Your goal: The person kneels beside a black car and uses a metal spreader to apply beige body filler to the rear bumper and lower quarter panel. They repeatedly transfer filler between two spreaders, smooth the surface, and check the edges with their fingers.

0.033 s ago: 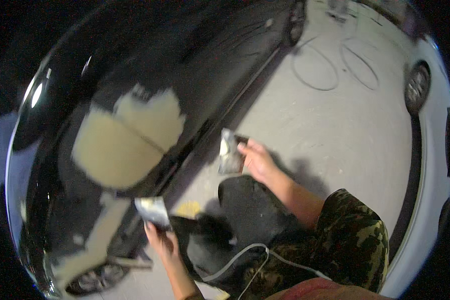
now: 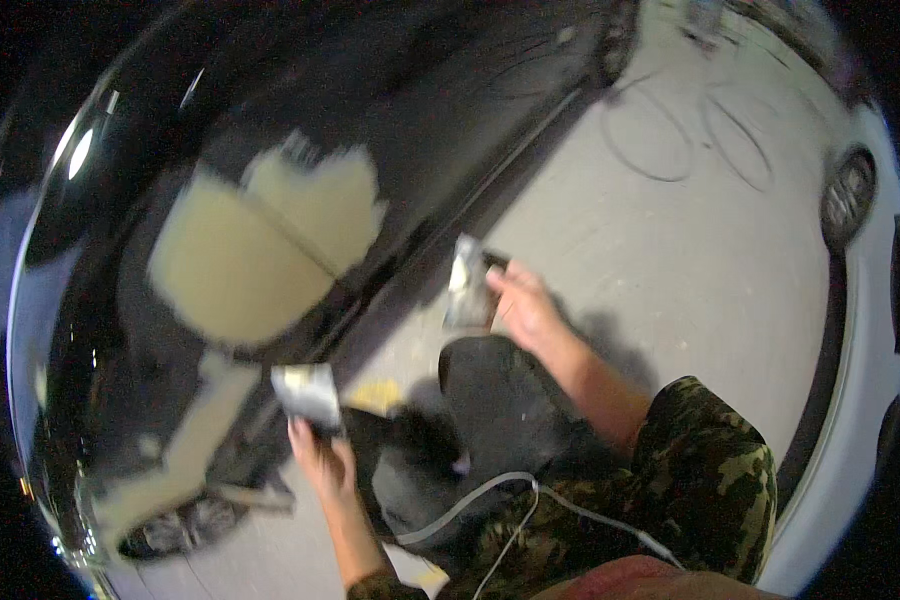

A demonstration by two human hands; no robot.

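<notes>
Hands in view: two, both bare, both occupied; left hand (image 2: 325, 465) has its grip closed on the near edge of one flat grey piece (image 2: 310, 393), thumb and fingers at that edge, the rest of the piece pointing away from the wearer; right hand (image 2: 523, 305) has its grip pinched on the side of a second flat piece (image 2: 468, 290), grey, with one pale yellowish smear on its face; flat pieces total two, one per hand, well apart, both held above the floor (image 2: 620, 250) and beside the dark car (image 2: 440, 150); exact type of the pieces cannot be told, owing to blur; on the car's side, one large tan patch (image 2: 270, 240), crossed by one dark seam; below it, one narrower tan strip (image 2: 205, 420), running down toward the wheel arch, with one small pale spot (image 2: 150, 445) near it; wheels of the dark car visible: two, one front wheel or rear wheel (image 2: 185, 527) at lower left, which end cannot be told, and one at the top (image 2: 618, 42); at right, one light-coloured car (image 2: 860, 400), one wheel (image 2: 850, 195) seen; on the floor, one yellow mark (image 2: 375, 393) and two loops of hose (image 2: 650, 130).
</notes>
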